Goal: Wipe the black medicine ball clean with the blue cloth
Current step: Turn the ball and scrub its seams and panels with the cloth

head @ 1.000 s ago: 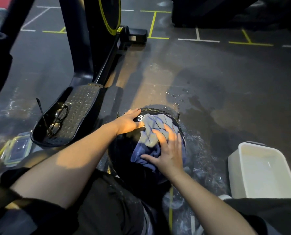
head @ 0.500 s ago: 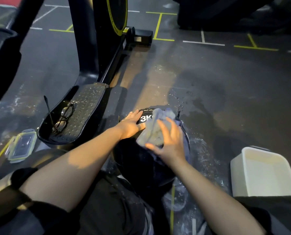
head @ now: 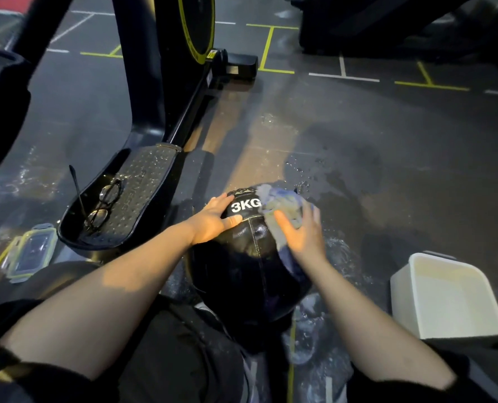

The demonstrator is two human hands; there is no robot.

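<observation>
— Two hands were on that black medicine ball (head: 250, 274), weren't they? Where was it?

— On the wet floor (head: 358, 146), right in front of the person's knees, with "3KG" in white on its far side. The left hand (head: 217, 218) lay flat on the ball's upper left, fingers straight and a little spread, thumb just under the lettering.

— And the right hand (head: 303, 231)?

— It pressed the blue cloth (head: 282, 202) onto the ball's upper right, fingers spread over it. The cloth was bunched there, and a darker end trailed down the ball's right side under the wrist. It was blurred, so I couldn't tell whether the fingers gripped a fold or only pressed.

— What else lay about?

— A white plastic tub (head: 445, 301) stood on the floor to the right, well apart from the ball. To the left, a pair of glasses (head: 104, 203) rested on the studded black footplate (head: 137, 196) of an exercise machine, and a clear clip-lock lid (head: 29, 251) lay beside it.
</observation>
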